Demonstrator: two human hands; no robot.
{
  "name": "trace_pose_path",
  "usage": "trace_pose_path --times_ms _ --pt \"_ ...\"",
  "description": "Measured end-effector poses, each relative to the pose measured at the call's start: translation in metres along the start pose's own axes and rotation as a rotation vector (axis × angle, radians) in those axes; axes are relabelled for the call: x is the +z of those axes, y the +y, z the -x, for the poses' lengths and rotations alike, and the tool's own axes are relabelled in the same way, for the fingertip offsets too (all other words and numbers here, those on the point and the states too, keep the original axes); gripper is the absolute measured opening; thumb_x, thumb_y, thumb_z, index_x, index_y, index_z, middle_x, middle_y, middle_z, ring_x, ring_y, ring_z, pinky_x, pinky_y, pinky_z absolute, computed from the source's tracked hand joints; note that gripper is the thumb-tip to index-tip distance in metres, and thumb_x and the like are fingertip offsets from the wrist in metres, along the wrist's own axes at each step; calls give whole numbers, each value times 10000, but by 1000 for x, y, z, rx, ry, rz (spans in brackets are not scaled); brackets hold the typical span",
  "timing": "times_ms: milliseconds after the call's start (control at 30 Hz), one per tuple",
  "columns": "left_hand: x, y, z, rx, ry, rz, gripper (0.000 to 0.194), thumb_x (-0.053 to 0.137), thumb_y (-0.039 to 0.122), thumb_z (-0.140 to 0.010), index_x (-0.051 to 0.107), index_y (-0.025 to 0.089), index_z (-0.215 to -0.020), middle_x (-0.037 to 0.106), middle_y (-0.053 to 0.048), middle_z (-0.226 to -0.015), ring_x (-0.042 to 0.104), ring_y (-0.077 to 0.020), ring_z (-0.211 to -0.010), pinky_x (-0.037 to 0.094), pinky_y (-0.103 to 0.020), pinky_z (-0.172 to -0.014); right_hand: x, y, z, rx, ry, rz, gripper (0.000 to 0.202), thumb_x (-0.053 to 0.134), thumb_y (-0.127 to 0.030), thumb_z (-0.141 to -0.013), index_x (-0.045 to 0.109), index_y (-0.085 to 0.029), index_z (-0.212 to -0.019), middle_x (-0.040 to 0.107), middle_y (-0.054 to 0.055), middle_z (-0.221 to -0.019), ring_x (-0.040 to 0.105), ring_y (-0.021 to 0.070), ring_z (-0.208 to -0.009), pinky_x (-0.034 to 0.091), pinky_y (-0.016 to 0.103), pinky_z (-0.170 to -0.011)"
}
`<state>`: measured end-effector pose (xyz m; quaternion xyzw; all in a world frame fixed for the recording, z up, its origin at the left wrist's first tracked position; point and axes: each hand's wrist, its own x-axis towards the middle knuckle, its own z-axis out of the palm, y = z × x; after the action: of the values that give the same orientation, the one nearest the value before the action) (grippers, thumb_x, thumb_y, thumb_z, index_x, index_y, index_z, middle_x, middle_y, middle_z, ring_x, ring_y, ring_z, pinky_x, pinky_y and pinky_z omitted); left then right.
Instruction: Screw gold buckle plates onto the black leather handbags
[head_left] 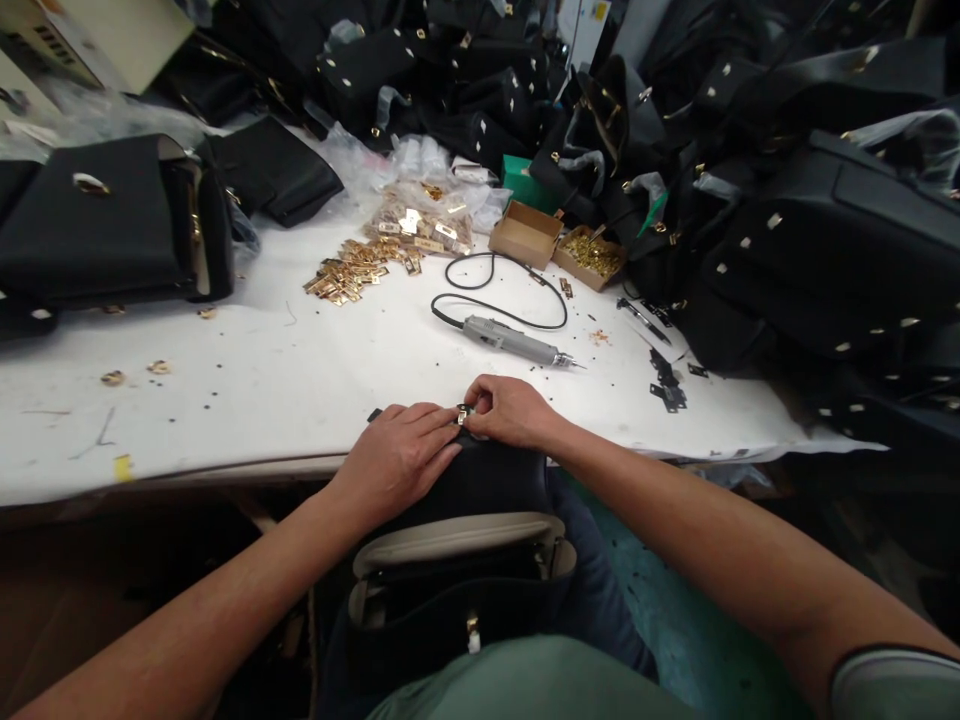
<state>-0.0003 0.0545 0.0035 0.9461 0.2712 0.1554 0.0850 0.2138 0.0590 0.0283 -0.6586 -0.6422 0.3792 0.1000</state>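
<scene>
The bag looks smooth, the fitting glossy metal.

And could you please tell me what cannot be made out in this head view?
- Metal fitting: head view, partly covered by the left hand and right hand; full outline hidden.
- Open black handbag, inside: head view, lost in shadow behind its front panel.
- Small brass-coloured pieces in the cardboard box: head view, too small to identify.
- Black flap handbag: head view, cut off by the left edge.
</scene>
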Motion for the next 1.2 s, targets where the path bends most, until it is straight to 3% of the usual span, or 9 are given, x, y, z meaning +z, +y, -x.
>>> trace_pose_path --times_ms 233,467,600,767,967,1033,1200 --pt "-10 -1 -12 3 -114 -25 257 479 275 -1000 707 200 -1090 690 -77 -1230 606 -275 -1122 475 -437 -839 2 -5 -3 24 27 89 206 702 -278 -707 664 -243 -906 705 -33 -809 587 143 -701 346 251 -578" --pt "-1 -16 -26 -173 -74 284 161 593 236 -907 753 248 -898 731 -17 -1066 609 -219 -1017 488 -376 -893 -1 -1 1 0 18 7 196 699 -325 -743 673 -240 -918 710 -39 -811 594 137 -716 347 244 -581" --pt "-2 -13 -34 -276 -108 279 157 601 262 -860 734 227 -784 714 -43 -905 599 -237 -950 482 -372 -857 -2 0 2 2 9 3 202 702 -283 -717 673 -237 -912 711 -38 -801 594 141 -713 337 243 -567" --pt "-13 -11 -45 -592 -337 265 202 615 413 -817 742 259 -794 720 -18 -789 622 -202 -731 400 -282 -599 -1 0 2 3 15 6 203 705 -286 -713 680 -240 -909 720 -33 -813 604 148 -726 339 245 -566" --pt "-17 -19 -61 -822 -581 625 185 634 355 -709 692 189 -652 630 -5 -526 475 -122 -431 285 -243 -434 -1 4 0 -11 31 7 204 713 -294 -710 687 -251 -908 723 -43 -815 612 147 -733 349 249 -576" --pt "-16 -20 -64 -900 -623 730 198 647 376 -703 675 182 -674 661 -10 -560 446 -105 -376 266 -241 -401 0 5 1 -16 39 -2 207 717 -304 -705 690 -257 -904 723 -50 -814 611 145 -727 351 251 -575" --pt "-17 -20 -67 -969 -671 848 204 677 377 -689 645 175 -693 688 -16 -615 529 -114 -375 285 -224 -376 0 7 1 -24 49 -15 198 715 -303 -709 697 -261 -903 725 -51 -812 614 143 -725 347 252 -579"
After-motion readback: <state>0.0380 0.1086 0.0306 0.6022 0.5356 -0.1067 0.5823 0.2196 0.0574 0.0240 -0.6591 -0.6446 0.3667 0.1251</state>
